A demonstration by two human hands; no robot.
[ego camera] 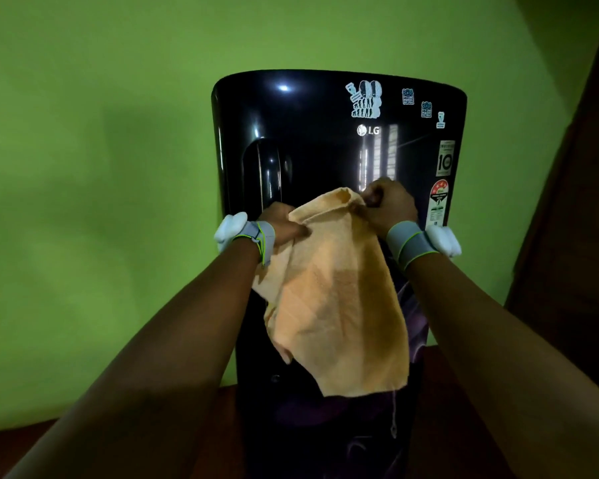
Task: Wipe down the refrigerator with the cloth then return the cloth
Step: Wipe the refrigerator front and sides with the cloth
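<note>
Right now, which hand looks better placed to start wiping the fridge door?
Probably the right hand: it pinches the cloth's top corner directly before the refrigerator door's middle. The left hand holds the edge by the door's side.

Dim, uneven light. The green wall (118, 98) is brightest, with soft shadows left of the left hand (281, 226). Glare spots and window reflections gleam on the refrigerator (308, 150) above both hands. Wide-angle bending warps the edges; corners darken.
</note>
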